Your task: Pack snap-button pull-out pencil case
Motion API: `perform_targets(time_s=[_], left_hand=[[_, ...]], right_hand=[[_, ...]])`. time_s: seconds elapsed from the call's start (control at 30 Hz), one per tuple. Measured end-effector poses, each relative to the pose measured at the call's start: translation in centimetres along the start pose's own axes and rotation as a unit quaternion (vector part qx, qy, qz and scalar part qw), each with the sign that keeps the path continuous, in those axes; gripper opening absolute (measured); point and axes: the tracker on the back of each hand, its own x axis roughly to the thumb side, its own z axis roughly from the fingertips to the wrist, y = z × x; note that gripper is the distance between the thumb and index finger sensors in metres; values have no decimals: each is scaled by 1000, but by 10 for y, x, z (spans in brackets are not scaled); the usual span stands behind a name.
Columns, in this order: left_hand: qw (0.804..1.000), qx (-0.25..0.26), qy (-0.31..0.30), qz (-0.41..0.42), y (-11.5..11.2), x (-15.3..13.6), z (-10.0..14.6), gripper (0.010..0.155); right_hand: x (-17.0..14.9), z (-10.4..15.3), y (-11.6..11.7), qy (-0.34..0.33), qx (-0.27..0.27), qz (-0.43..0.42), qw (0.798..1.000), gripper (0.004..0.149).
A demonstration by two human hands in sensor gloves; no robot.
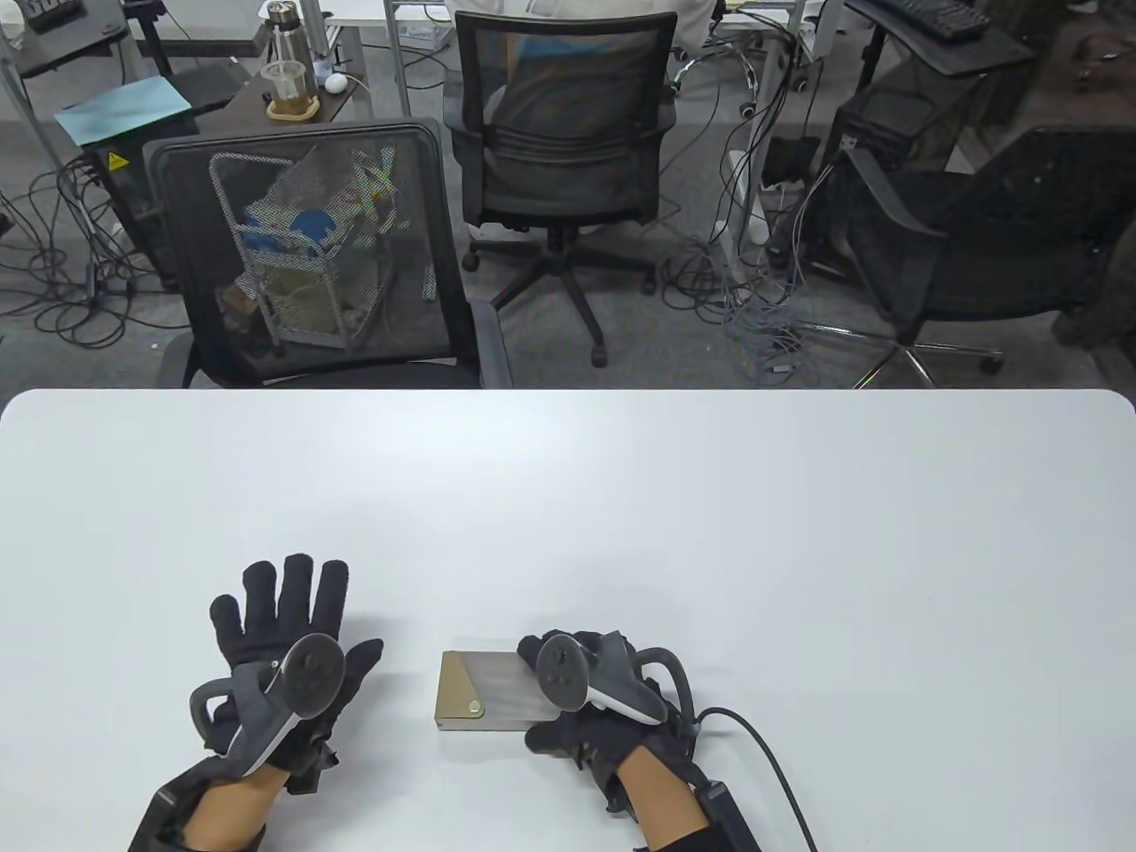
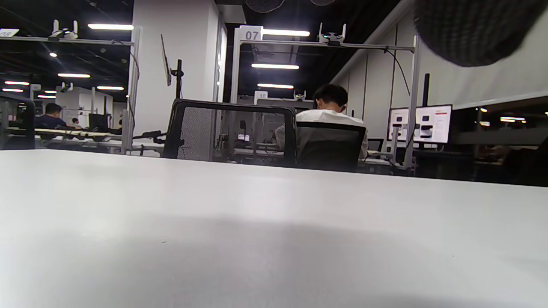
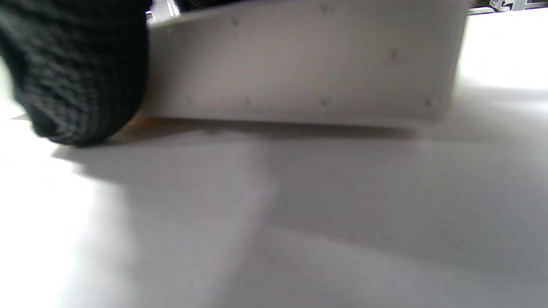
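The white counter (image 1: 568, 497) carries one pencil case (image 1: 484, 692), closed, near its front edge at centre. Contents are not visible. The right hand (image 1: 590, 701) grips the case's right end; that end is hidden beneath the glove and tracker. A gold end band with a snap button (image 1: 477, 708) faces left. The left hand (image 1: 280, 635) lies flat on the counter, fingers spread, well apart from the case.

Low in the frame, the right hand (image 1: 596, 701) grips the pencil case (image 1: 484, 692) on the white tabletop (image 1: 621, 497); the left hand (image 1: 280, 648) lies flat, fingers spread.
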Motion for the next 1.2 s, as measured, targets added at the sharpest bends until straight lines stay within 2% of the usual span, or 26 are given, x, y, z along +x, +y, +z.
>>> perform_targets(time_s=[0.1, 0.2, 0.27, 0.43, 0.57, 0.7, 0.83, 1.2], left_hand=[[1000, -1, -10, -9, -2, 4, 1, 95], [1000, 0, -13, -21, -4, 6, 1, 95], [1000, -1, -15, -21, -5, 7, 2, 95], [999, 1, -22, -32, -6, 10, 3, 95], [999, 1, -28, -43, -8, 13, 4, 95], [998, 2, -33, -46, -9, 15, 5, 95], [998, 3, -33, -50, -9, 16, 6, 95], [998, 6, -38, -48, -10, 17, 6, 95]], right_hand=[[-1, 0, -1, -3, -2, -1, 1000, 92], [-6, 4, -9, -13, -5, -38, 999, 94], [-9, 8, -19, -13, -34, -43, 998, 94], [-29, 28, -58, 16, -148, -23, 989, 91], [-55, 45, -73, 54, -212, 14, 976, 89], [-89, 61, -66, 93, -232, 6, 968, 89], [-109, 66, -52, 108, -211, 0, 971, 88], [-98, 64, -47, 91, -220, 20, 971, 87]])
